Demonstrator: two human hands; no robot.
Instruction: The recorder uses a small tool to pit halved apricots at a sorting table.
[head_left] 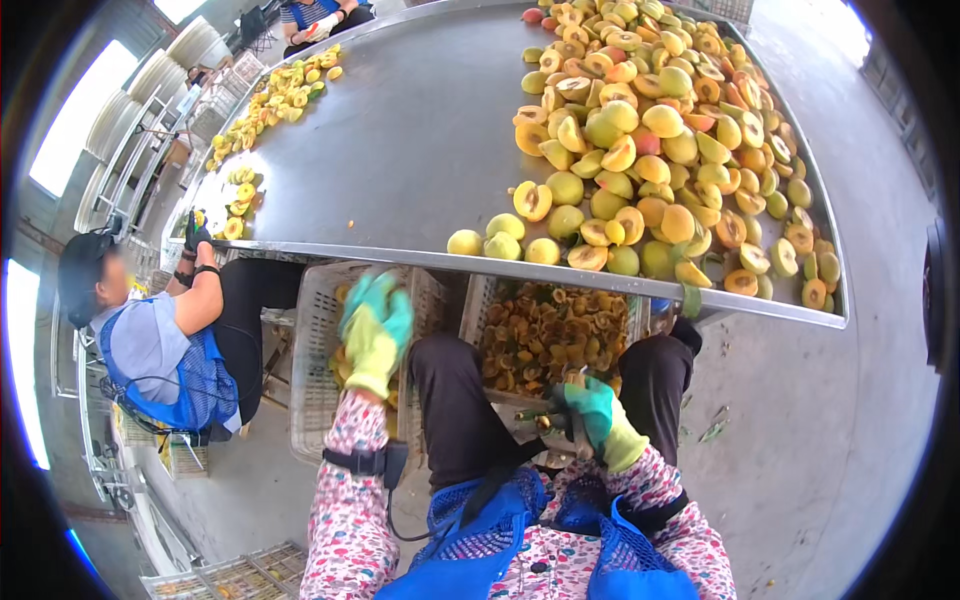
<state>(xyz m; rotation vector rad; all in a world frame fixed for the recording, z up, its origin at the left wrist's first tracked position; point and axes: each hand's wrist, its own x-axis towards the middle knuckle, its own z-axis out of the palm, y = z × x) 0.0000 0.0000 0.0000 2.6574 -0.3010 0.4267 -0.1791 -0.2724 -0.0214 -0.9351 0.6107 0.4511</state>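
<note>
Floral sleeves and a blue apron fill the lower edge. Right hand (pixel 597 418), in a green and yellow glove, is closed around a small tool (pixel 545 419), possibly a pitting knife, held over the lap. At ten o'clock from it, the left hand (pixel 376 330) is blurred above a white crate (pixel 312 330); whether it grips anything I cannot tell. Between the knees, a second crate (pixel 553 335) holds brown pits. At twelve o'clock, the steel surface (pixel 400 150) carries a heap of halved peaches (pixel 650 150). At nine o'clock sits a co-worker (pixel 165 345) in blue.
</note>
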